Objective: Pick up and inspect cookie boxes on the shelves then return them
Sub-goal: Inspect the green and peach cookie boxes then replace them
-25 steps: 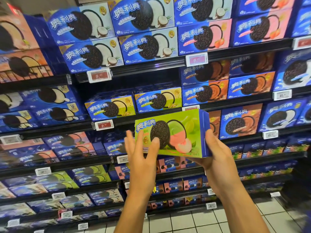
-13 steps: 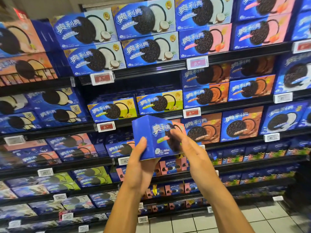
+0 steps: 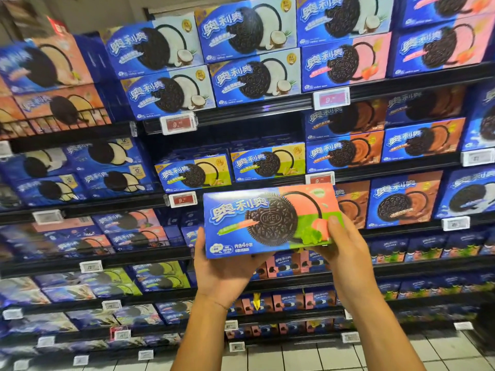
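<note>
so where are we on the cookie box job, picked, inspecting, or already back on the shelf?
Picked: the pink-and-green cookie box is off the shelves, gripped at its two lower corners by the left hand and the right hand. In hand: inspection, with its printed front face turned toward the camera. Left: returning it; it is held in front of the shelves, not resting on any of them.

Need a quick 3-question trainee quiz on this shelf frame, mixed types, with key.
1. True or false: both hands grip the cookie box.
2. The right hand's thumb lies on the box's: A) front face B) top edge C) left end
3. Fill in: the price tag just left of the box shows red digits on a ___ background.

Key: 1 true; 2 A; 3 white
</note>
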`<state>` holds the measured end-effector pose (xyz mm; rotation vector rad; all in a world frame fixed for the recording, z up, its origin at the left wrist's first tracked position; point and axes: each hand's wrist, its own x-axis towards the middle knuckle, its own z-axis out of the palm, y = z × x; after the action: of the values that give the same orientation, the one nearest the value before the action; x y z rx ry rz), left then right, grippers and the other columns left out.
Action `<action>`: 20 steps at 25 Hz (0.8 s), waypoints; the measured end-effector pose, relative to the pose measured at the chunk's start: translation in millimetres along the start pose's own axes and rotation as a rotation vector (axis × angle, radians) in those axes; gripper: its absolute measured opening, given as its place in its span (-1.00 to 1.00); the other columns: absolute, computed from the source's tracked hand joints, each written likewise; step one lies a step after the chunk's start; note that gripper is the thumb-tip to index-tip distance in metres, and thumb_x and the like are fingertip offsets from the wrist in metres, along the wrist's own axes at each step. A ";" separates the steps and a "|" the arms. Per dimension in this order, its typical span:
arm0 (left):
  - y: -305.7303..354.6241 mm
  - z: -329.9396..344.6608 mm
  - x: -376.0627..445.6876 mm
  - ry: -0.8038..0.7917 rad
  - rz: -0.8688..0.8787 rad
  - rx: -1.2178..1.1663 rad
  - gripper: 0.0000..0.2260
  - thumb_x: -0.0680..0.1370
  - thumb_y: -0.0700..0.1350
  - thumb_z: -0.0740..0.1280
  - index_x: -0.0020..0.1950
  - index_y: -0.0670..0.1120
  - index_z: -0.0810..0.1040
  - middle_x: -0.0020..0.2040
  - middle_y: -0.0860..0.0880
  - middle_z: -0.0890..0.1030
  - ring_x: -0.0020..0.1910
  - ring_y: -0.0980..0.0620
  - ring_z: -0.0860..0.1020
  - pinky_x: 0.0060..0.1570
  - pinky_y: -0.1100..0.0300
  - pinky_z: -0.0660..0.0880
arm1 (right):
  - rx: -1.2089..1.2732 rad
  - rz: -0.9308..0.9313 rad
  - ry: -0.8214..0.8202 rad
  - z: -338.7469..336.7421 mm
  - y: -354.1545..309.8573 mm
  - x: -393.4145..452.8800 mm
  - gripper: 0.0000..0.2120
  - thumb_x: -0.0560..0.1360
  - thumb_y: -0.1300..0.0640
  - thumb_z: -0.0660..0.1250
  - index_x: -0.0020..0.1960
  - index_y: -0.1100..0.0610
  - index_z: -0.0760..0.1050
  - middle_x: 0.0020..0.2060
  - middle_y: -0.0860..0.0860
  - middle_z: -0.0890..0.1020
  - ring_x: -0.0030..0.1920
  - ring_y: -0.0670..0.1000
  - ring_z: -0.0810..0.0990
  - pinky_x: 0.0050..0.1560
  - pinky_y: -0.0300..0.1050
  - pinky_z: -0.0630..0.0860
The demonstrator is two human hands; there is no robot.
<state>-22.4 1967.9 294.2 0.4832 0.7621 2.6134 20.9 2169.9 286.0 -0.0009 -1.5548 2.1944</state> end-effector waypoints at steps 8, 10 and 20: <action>2.4 -15.5 2.6 0.268 0.243 0.321 -0.69 0.64 -0.03 0.18 0.35 0.01 0.54 0.30 -0.08 0.59 0.13 -0.02 0.58 -0.05 0.11 0.61 | 0.087 -0.035 0.085 -14.5 3.6 -0.2 -0.55 0.53 0.03 0.31 0.40 0.06 0.44 0.17 -0.03 0.66 0.07 -0.01 0.65 -0.05 -0.12 0.61; 1.4 -13.3 1.1 0.272 0.244 0.351 -0.70 0.61 -0.03 0.21 0.29 0.01 0.59 0.26 -0.07 0.62 0.06 0.02 0.61 -0.12 0.15 0.60 | 0.098 -0.043 0.086 -18.1 4.9 -0.6 -0.56 0.51 0.03 0.33 0.38 0.04 0.46 0.13 -0.10 0.68 0.04 -0.03 0.67 -0.11 -0.18 0.62; -3.2 -22.8 -3.4 0.332 0.187 0.406 -0.54 0.52 -0.08 0.32 0.42 -0.12 0.41 0.29 -0.14 0.58 0.02 0.00 0.62 -0.20 0.11 0.60 | 0.096 -0.003 0.073 -34.5 10.3 0.8 -0.57 0.45 0.03 0.41 0.31 0.00 0.50 0.17 -0.01 0.66 0.03 -0.01 0.69 -0.11 -0.12 0.61</action>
<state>-28.2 1958.9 273.5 0.2339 1.4351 2.7494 25.2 2198.4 264.4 -0.0481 -1.4089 2.2385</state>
